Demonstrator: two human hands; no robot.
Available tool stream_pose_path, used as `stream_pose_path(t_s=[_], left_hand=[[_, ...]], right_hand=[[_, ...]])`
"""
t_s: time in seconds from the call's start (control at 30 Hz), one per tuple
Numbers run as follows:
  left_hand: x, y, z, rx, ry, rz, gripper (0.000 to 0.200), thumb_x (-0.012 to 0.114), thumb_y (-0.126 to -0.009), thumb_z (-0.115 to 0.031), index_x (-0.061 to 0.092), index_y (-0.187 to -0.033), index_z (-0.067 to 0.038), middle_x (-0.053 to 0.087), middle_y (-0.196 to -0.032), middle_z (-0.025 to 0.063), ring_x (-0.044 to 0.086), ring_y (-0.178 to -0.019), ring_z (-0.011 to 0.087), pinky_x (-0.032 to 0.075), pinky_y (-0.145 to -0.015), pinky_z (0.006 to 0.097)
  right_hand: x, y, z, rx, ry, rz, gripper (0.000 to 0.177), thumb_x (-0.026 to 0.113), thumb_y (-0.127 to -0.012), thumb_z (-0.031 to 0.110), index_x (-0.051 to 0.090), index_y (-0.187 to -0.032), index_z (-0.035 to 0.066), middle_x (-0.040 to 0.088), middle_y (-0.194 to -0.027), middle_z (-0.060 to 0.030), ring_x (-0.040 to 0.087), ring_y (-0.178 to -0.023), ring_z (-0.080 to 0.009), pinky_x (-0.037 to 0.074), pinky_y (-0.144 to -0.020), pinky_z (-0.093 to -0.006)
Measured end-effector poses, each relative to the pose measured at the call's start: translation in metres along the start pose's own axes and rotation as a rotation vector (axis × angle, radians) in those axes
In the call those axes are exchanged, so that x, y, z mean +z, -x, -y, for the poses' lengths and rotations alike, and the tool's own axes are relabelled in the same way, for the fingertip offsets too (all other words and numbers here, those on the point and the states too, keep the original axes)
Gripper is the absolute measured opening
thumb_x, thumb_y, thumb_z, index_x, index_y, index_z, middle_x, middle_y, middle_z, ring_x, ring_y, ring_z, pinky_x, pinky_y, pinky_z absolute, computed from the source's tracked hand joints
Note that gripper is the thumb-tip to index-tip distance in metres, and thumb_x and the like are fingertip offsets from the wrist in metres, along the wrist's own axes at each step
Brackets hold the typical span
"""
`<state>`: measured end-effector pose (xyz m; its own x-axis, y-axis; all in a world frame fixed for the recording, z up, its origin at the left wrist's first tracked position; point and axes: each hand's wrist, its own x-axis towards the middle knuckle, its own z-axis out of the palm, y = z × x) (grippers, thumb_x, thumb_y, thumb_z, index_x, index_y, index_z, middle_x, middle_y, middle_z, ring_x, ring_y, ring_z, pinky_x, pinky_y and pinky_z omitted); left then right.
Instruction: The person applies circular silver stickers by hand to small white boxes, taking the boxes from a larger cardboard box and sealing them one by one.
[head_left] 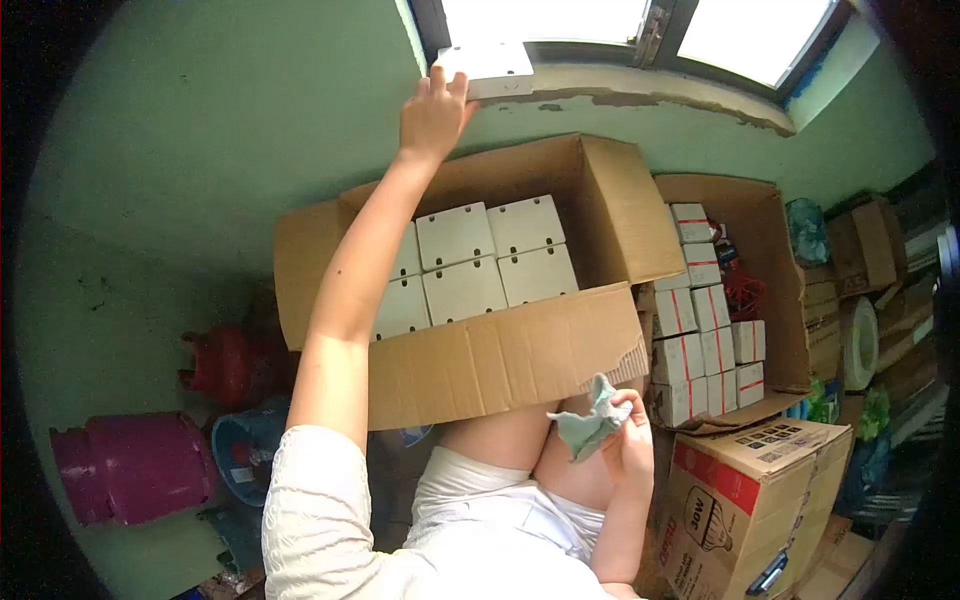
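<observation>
At the windowsill, my left hand [436, 105] is stretched far out, its fingers closed over the near left edge of a white box [495, 68]. The white box has small dark holes near its corners and rests on the sill. Close to my lap, my right hand [628, 440] pinches a crumpled pale green cloth [585, 430]. Between my arms stands an open cardboard carton [500, 370] holding several similar white boxes [465, 290] in rows. My left forearm passes over the carton and hides part of its left side.
To the right, another open carton [790, 300] holds small white boxes with red stripes [700, 350]. A closed carton [740, 500] marked 30W stands below it. On the left are a purple gas cylinder [140, 470], a red cylinder [225, 365] and a blue bucket [240, 450].
</observation>
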<state>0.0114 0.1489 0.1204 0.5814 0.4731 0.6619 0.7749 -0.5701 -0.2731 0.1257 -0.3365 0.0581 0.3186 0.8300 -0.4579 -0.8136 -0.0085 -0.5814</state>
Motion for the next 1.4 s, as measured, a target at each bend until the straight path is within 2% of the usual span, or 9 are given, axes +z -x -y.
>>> stream_pose_path(t_s=[0.07, 0.2, 0.33, 0.5, 0.7, 0.9, 1.1, 1.2, 1.4], left_hand=[[-0.014, 0.019, -0.016, 0.117, 0.035, -0.113, 0.032, 0.065, -0.093, -0.033, 0.058, -0.112, -0.008, 0.059, -0.112, 0.0122, 0.069, -0.089, 0.0237, 0.061, -0.059, 0.0352], [-0.003, 0.069, -0.034, 0.145, 0.319, 0.926, 0.045, 0.059, -0.094, -0.043, 0.059, -0.124, -0.009, 0.060, -0.127, 0.0187, 0.061, -0.118, 0.0323, 0.059, -0.083, 0.0470], [0.073, 0.158, -0.017, -0.070, 0.223, 0.692, 0.071, 0.066, -0.083, -0.061, 0.062, -0.129, -0.007, 0.061, -0.133, 0.0203, 0.056, -0.127, 0.0328, 0.047, -0.103, 0.0502], [0.098, 0.156, 0.018, -0.238, 0.559, 1.240, 0.107, 0.074, -0.057, -0.080, 0.060, -0.135, -0.007, 0.055, -0.143, 0.0196, 0.050, -0.134, 0.0375, 0.034, -0.115, 0.0503], [0.021, 0.094, 0.015, -0.131, 0.714, 1.232, 0.077, 0.082, -0.065, -0.060, 0.066, -0.116, -0.005, 0.070, -0.110, 0.0136, 0.065, -0.100, 0.0272, 0.050, -0.088, 0.0362], [-0.050, 0.054, -0.028, -0.145, 1.143, 0.821, 0.058, 0.084, -0.072, -0.041, 0.063, -0.111, -0.004, 0.067, -0.093, 0.0115, 0.063, -0.086, 0.0217, 0.050, -0.079, 0.0345], [-0.123, 0.006, -0.142, -0.049, 1.151, 0.851, 0.060, 0.079, -0.077, -0.029, 0.060, -0.127, -0.002, 0.068, -0.110, 0.0176, 0.065, -0.098, 0.0283, 0.051, -0.088, 0.0372], [-0.083, 0.016, -0.190, 0.128, 1.198, 0.568, 0.079, 0.074, -0.078, -0.021, 0.042, -0.149, -0.006, 0.061, -0.127, 0.0225, 0.061, -0.110, 0.0344, 0.048, -0.100, 0.0408], [-0.087, 0.029, -0.174, 0.097, 1.205, 0.697, 0.080, 0.074, -0.078, -0.014, 0.042, -0.152, -0.020, 0.059, -0.133, 0.0176, 0.061, -0.111, 0.0339, 0.049, -0.098, 0.0426]], right_hand=[[0.010, 0.002, -0.002, -0.016, 0.017, -0.047, 0.014, 0.049, -0.104, 0.022, 0.054, -0.099, 0.010, 0.063, -0.098, -0.0094, 0.064, -0.087, -0.0184, 0.054, -0.072, -0.0282], [0.032, 0.007, 0.010, 0.067, -0.129, -0.065, 0.010, 0.054, -0.095, 0.020, 0.051, -0.093, 0.011, 0.062, -0.095, -0.0057, 0.061, -0.086, -0.0139, 0.048, -0.073, -0.0254], [0.004, 0.002, 0.000, -0.044, 0.269, -0.069, 0.016, 0.060, -0.090, 0.009, 0.048, -0.101, 0.011, 0.063, -0.110, -0.0107, 0.062, -0.094, -0.0154, 0.050, -0.076, -0.0254], [0.009, 0.010, 0.011, -0.013, 0.160, -0.062, 0.060, 0.061, -0.080, -0.009, 0.034, -0.129, 0.015, 0.052, -0.132, -0.0163, 0.063, -0.102, -0.0195, 0.055, -0.089, -0.0318], [0.026, 0.010, 0.015, 0.007, -0.038, -0.144, 0.055, 0.047, -0.077, -0.012, 0.038, -0.126, 0.012, 0.060, -0.118, -0.0195, 0.065, -0.100, -0.0286, 0.054, -0.098, -0.0405], [0.009, -0.021, 0.031, -0.157, 0.121, -0.063, 0.034, 0.043, -0.091, 0.007, 0.036, -0.124, 0.011, 0.052, -0.077, -0.0120, 0.053, -0.061, -0.0214, 0.049, -0.063, -0.0339], [0.020, -0.079, 0.078, -0.486, 0.281, -0.005, 0.028, 0.036, -0.094, 0.007, 0.038, -0.121, 0.010, 0.051, -0.098, -0.0080, 0.050, -0.084, -0.0144, 0.047, -0.078, -0.0300], [0.016, -0.106, 0.089, -0.593, 0.722, -0.168, 0.021, 0.043, -0.101, 0.006, 0.045, -0.121, 0.007, 0.051, -0.109, -0.0042, 0.049, -0.093, -0.0098, 0.044, -0.086, -0.0269], [0.017, -0.130, 0.098, -1.032, 0.881, -0.448, 0.035, 0.063, -0.096, 0.004, 0.057, -0.131, -0.001, 0.058, -0.122, -0.0114, 0.061, -0.108, -0.0182, 0.050, -0.096, -0.0326]])
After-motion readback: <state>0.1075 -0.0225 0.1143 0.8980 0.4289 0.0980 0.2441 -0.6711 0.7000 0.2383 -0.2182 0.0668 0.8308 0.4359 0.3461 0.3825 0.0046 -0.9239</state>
